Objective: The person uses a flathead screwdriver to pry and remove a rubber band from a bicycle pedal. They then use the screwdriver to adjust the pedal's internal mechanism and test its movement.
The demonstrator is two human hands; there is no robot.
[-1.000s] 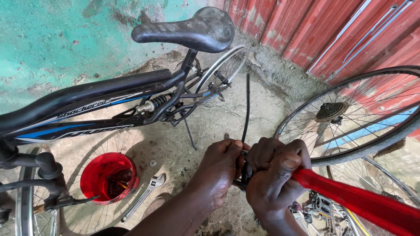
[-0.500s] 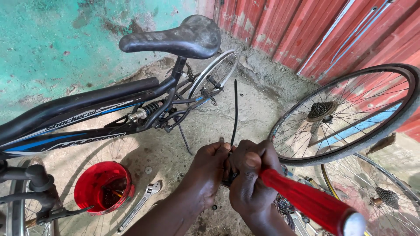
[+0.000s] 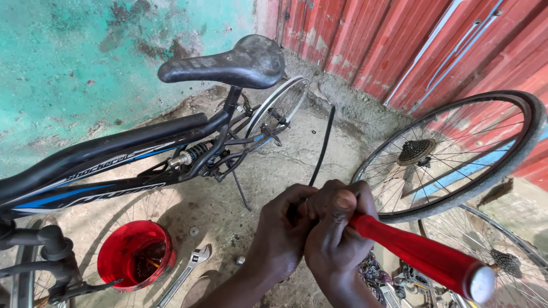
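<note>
My left hand and my right hand are pressed together low in the middle of the view. The right hand grips a long red-handled tool that points down to the right. Out of the top of the two hands rises a thin black cable, which the left hand pinches. What the tool's tip touches is hidden between my fingers. A black and blue bicycle with a black saddle stands on its kickstand just left of my hands.
A loose rear wheel with a sprocket cluster leans on the red corrugated wall at right, another wheel below it. On the concrete floor lie a red bowl of small parts, an adjustable wrench and a small nut.
The view has shifted, so my hands sit lower and more central. The red handle now points more steeply down to the right. Both hands keep their hold.
</note>
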